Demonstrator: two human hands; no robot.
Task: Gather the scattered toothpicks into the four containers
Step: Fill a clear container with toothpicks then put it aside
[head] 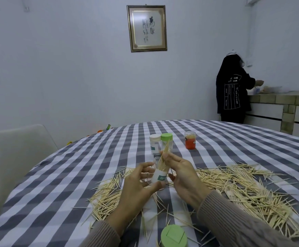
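My left hand [138, 182] grips a clear open container [158, 176] with a white and green label, tilted above the table. My right hand [182, 172] pinches a small bundle of toothpicks [164, 156] whose lower ends sit inside that container's mouth. Scattered toothpicks [243, 186] lie in heaps on the checked tablecloth, to the right and also to the left of my hands. Further back stand a white-lidded container [155, 143], a green-lidded container [166, 142] and an orange container [190, 142]. A loose green lid [174, 236] lies at the near edge.
The round table [74, 175] carries a grey and white checked cloth. A white chair [18, 157] stands at the left. At the back right a person in black [232, 91] faces a counter [287, 107]. A framed picture [147, 27] hangs on the wall.
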